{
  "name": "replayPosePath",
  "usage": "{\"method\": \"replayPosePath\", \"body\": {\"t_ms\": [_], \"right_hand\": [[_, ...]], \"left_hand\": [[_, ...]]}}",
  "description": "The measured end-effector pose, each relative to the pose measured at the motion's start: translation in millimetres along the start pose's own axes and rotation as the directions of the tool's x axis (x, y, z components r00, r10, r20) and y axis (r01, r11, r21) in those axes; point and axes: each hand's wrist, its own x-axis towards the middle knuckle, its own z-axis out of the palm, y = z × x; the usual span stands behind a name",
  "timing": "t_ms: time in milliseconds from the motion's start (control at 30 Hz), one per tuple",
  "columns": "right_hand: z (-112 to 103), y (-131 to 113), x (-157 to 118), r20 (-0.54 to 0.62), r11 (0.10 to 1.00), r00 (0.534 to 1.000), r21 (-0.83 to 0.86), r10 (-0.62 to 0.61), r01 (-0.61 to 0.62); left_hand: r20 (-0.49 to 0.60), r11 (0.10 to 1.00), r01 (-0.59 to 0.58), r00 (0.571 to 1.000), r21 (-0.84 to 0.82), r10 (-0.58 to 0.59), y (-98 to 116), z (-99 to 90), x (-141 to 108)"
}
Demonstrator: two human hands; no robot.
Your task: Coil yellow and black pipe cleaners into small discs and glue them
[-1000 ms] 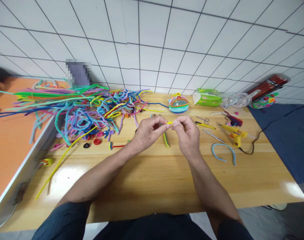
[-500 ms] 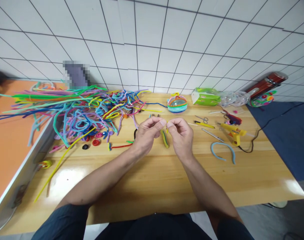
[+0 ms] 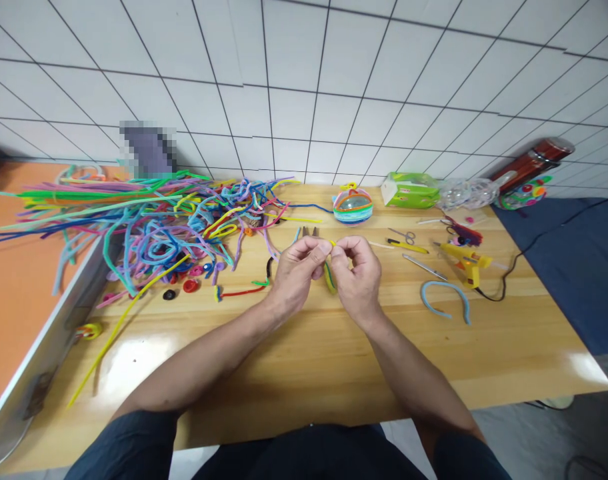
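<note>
My left hand [image 3: 298, 270] and my right hand [image 3: 357, 273] meet fingertip to fingertip above the middle of the wooden table [image 3: 304, 360]. Both are pinched on a small yellow piece [image 3: 333, 244], of which only a bit shows between the thumbs. Pliers with yellow-green handles [image 3: 330, 280] lie beneath the hands, their jaws pointing to the wall. To the left of my left hand rests a red pipe cleaner [image 3: 241, 292] with a yellow and blue end. Behind the hands stands a striped rainbow ball-like object [image 3: 353, 207].
Tangled pipe cleaners [image 3: 169, 227] cover the back left, with a long yellow one [image 3: 119, 323] reaching forward. At right lie a yellow glue gun [image 3: 467, 263], scissors [image 3: 409, 237], a cutter [image 3: 408, 247], a blue curved piece [image 3: 447, 287], a green packet [image 3: 411, 191] and a flask [image 3: 534, 163].
My hands have drawn closer together, the right one moving slightly left. A bit of yellow now shows between the fingertips. The whole view has shifted slightly.
</note>
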Motion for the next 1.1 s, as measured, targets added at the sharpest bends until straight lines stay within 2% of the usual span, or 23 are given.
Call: {"method": "replayPosePath", "body": {"t_ms": [100,167,300,400,500,600,733,833,1100], "right_hand": [[-9,-3,8,0.070,1.000,0.998,-0.026,0.007,-0.005],[-15,-5,15,0.149,0.999,0.989,-0.050,0.010,-0.003],[-22,-5,22,0.228,0.985,0.973,-0.157,-0.039,0.076],[-23,-4,23,0.243,0.952,0.963,-0.249,-0.116,0.178],[-24,-5,22,0.275,0.946,0.952,-0.248,-0.137,0.208],[-25,-8,21,0.275,0.974,0.956,-0.172,-0.098,0.150],[-23,-10,20,0.229,0.996,0.973,-0.074,-0.025,0.043],[-20,-8,18,0.193,0.999,0.981,-0.038,-0.003,0.011],[-11,-7,14,0.117,1.000,0.993,0.001,0.020,-0.021]], "left_hand": [[0.119,0.983,-0.091,0.990,0.157,0.073,12,-9.1,7],[0.216,0.937,-0.179,0.969,0.299,0.116,25,-17.1,13],[0.356,0.736,-0.380,0.913,0.560,0.200,42,-28.2,20],[0.424,0.628,-0.468,0.876,0.622,0.232,46,-30.6,21],[0.461,0.589,-0.513,0.851,0.625,0.251,48,-31.6,20],[0.420,0.621,-0.496,0.864,0.607,0.279,47,-32.0,19],[0.267,0.790,-0.359,0.929,0.497,0.255,39,-27.5,18],[0.172,0.880,-0.277,0.959,0.386,0.227,32,-20.8,16],[0.007,0.974,-0.153,0.988,0.168,0.154,4,-10.3,6]]}}
